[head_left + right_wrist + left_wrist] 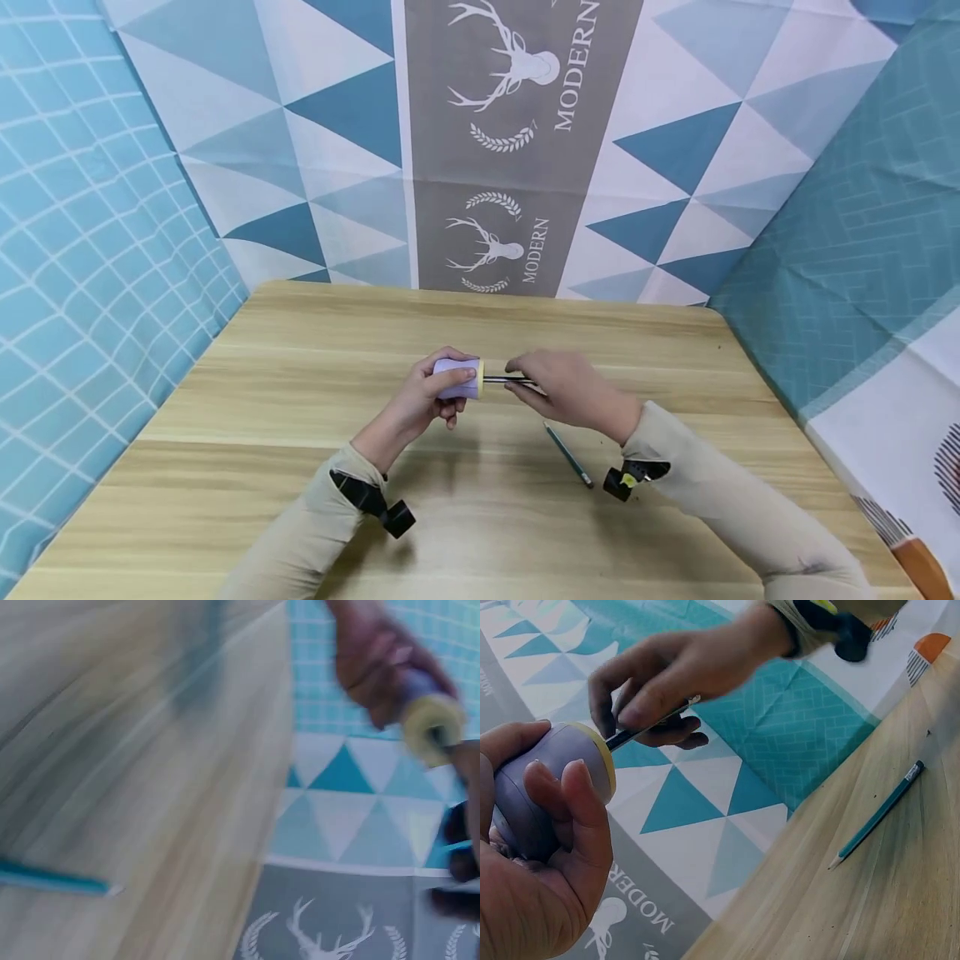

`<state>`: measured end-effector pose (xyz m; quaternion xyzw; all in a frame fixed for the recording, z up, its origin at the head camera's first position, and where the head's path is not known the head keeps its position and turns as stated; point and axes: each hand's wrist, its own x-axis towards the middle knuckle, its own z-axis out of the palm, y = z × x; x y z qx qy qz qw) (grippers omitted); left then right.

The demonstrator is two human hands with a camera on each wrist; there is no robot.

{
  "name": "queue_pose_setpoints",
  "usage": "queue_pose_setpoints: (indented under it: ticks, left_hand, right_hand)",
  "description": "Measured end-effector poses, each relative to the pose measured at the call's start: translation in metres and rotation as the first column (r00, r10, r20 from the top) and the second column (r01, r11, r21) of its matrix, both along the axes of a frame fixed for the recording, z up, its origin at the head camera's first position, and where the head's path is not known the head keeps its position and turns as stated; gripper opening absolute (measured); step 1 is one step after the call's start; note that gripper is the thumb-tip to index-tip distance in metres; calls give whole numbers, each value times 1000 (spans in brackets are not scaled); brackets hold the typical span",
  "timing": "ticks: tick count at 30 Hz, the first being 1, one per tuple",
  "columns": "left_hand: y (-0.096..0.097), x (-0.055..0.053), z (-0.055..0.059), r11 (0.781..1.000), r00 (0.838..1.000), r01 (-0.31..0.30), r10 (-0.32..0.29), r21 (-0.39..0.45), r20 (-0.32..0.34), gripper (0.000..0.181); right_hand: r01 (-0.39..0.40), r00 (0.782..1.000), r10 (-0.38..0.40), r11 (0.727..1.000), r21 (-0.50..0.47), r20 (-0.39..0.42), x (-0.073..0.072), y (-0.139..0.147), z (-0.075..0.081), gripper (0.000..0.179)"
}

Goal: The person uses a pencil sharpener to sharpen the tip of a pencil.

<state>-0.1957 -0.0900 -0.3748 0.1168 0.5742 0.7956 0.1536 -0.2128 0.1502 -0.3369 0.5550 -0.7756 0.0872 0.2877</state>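
Above a pale wood-grain counter [225,467], we see a smooth lavender, cream-rimmed cylinder [450,365] gripped in the curled left hand [408,406], its rim facing the right hand [576,390], which pinches a dark, slender rod [498,379] between thumb and fingers. The rod meets the rim's opening; how deep, we cannot tell. We judge the step in hand to be working the two together, the next move calling for straight alignment. Both forearms angle inward; a teal, slim pencil [567,454] lies near the right wrist.
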Motion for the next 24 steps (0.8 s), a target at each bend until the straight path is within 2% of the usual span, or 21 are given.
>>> queue_pose_setpoints:
  ticks: [1, 2, 4, 6, 8, 10, 12, 15, 17, 19, 21, 22, 23, 24]
  left_hand:
    - [0, 0, 0, 1000, 1000, -2, 2, 0, 4, 16]
    - [0, 0, 0, 1000, 1000, -2, 2, -1, 7, 17]
    - [0, 0, -1, 1000, 1000, -7, 7, -3, 7, 17]
    - [0, -1, -1, 1000, 1000, -12, 12, -3, 8, 17]
    - [0, -1, -2, 1000, 1000, -19, 19, 0, 16, 15]
    - [0, -1, -4, 1000, 999, -27, 27, 3, 24, 13]
    - [-1, -1, -4, 999, 999, -37, 37, 6, 35, 11]
    - [-1, -2, -5, 999, 998, -36, 36, 11, 48, 10]
    - [-1, -3, -5, 1000, 998, -24, 24, 12, 58, 11]
    - [0, -3, -6, 1000, 998, -14, 13, 15, 67, 10]
    - [0, -4, -6, 1000, 998, -14, 13, 17, 68, 10]
    - [0, -4, -6, 1000, 998, -18, 17, 20, 67, 9]
    - [0, -5, -7, 999, 998, -23, 22, 23, 67, 9]
    - [0, -5, -7, 999, 998, -25, 23, 25, 66, 9]
  right_hand:
    - [-33, 994, 32, 999, -1, -108, -3, -1, -4, 17]
    - [-53, 976, 53, 999, 5, -213, -5, -2, -8, 19]
    - [-65, 915, 70, 998, 25, -398, -11, -3, -13, 21]
    - [-60, 851, 72, 997, 39, -520, -16, -4, -15, 22]
    - [-52, 810, 74, 997, 54, -582, -19, -5, -16, 24]
    - [-47, 800, 79, 996, 70, -595, -21, -7, -17, 28]
    - [-36, 810, 77, 996, 83, -581, -21, -10, -17, 32]
    - [-27, 857, 70, 996, 90, -510, -19, -14, -17, 38]
    - [-28, 906, 60, 996, 82, -419, -17, -14, -17, 40]
    - [-37, 960, 56, 997, 74, -273, -15, -15, -15, 40]
    - [-42, 995, 48, 997, 66, -84, -13, -15, -13, 35]
    - [-46, 999, 45, 997, 60, 29, -13, -15, -11, 31]
    - [-49, 989, 41, 997, 54, 144, -12, -15, -9, 27]
    - [-53, 966, 39, 998, 47, 255, -12, -15, -8, 24]
